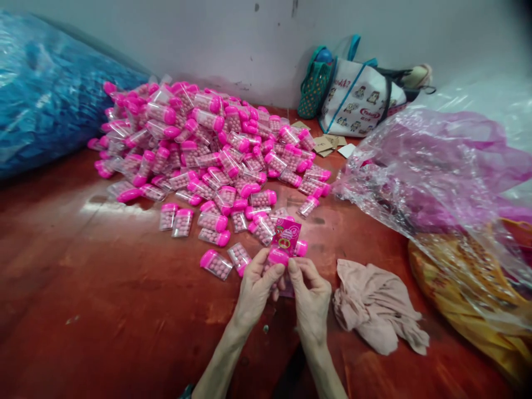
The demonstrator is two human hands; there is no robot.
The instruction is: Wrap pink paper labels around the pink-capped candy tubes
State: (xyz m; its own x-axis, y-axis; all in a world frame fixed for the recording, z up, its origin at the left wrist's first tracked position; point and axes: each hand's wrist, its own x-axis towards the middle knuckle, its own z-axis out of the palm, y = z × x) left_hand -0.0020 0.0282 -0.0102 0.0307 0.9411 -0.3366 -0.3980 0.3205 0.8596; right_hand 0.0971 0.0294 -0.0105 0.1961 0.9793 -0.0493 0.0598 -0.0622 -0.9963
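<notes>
The hands [251, 282] pinch a clear pink-capped plastic bottle [278, 256] and flat pink printed strip [286, 234], both pointing up-frame; fingers mostly hide the bottle.

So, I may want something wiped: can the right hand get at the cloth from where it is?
Probably yes: the cloth lies just beside the right hand, with nothing visible between them. That hand is at a small pink-capped bottle, though, so it may have to leave that first.
</notes>
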